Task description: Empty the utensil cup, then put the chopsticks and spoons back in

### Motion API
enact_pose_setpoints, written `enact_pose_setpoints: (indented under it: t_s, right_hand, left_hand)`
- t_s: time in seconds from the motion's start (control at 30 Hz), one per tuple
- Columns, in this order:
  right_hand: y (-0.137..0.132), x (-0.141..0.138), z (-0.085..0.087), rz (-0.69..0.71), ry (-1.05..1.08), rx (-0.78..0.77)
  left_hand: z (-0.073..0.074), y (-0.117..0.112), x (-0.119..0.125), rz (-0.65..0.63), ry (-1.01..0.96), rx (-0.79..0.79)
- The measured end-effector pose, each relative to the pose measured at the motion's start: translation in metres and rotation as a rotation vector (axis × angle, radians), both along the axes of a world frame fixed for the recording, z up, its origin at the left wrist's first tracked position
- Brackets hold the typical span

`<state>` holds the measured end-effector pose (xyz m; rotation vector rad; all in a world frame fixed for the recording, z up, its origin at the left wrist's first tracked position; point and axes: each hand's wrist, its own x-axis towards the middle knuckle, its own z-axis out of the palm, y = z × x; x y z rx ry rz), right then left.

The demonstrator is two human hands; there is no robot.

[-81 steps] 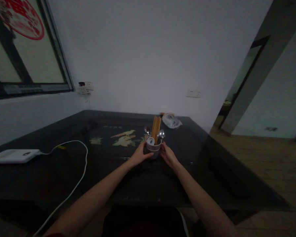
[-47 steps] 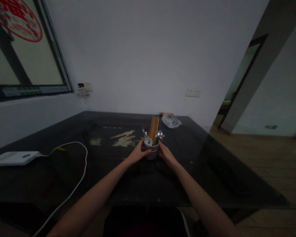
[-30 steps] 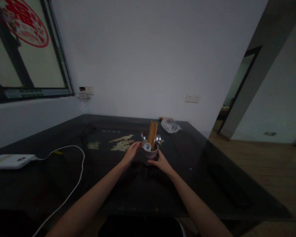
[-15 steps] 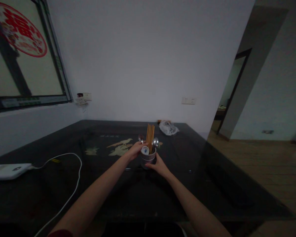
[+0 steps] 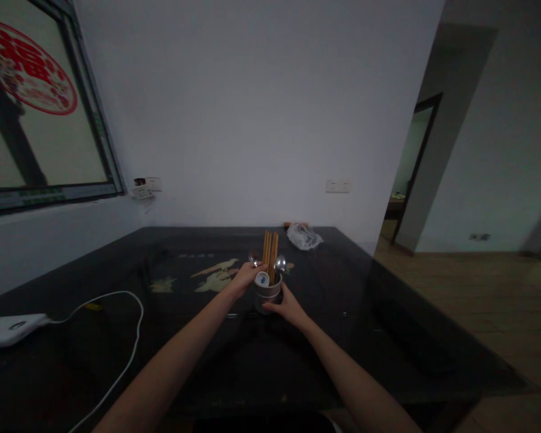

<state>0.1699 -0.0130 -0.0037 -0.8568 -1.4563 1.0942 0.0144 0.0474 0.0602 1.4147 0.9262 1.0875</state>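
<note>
A grey cylindrical utensil holder (image 5: pixel 262 296) stands on the dark table in front of me. Several wooden chopsticks (image 5: pixel 270 249) rise from it, with a shiny metal spoon (image 5: pixel 280 263) leaning out on the right. Another metal spoon (image 5: pixel 253 257) shows at the left, partly behind my fingers. At the front rim sits a white ceramic spoon (image 5: pixel 262 279) with a blue mark. My right hand (image 5: pixel 289 305) is wrapped round the holder's right side. My left hand (image 5: pixel 247 278) is closed at the upper left rim, against the chopsticks and ceramic spoon; its exact grip is hidden.
A crumpled clear plastic bag (image 5: pixel 304 237) lies at the table's back edge by the wall. On the left, a white device (image 5: pixel 13 329) has a white cable (image 5: pixel 139 325) curving toward me. The glossy dark table (image 5: pixel 342 270) carries a bird-and-flower picture.
My view has shifted slightly, moving the scene a little left and down. Both hands stay at the utensil holder, with little visible change in their hold.
</note>
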Motion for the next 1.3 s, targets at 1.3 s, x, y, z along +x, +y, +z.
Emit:
enact_pose_setpoints:
  t_s: [1.3]
  right_hand:
    - [0.004,-0.001,-0.004,-0.002,-0.047,0.034]
  left_hand:
    - [0.007,0.002,0.001,0.096,0.222,0.096]
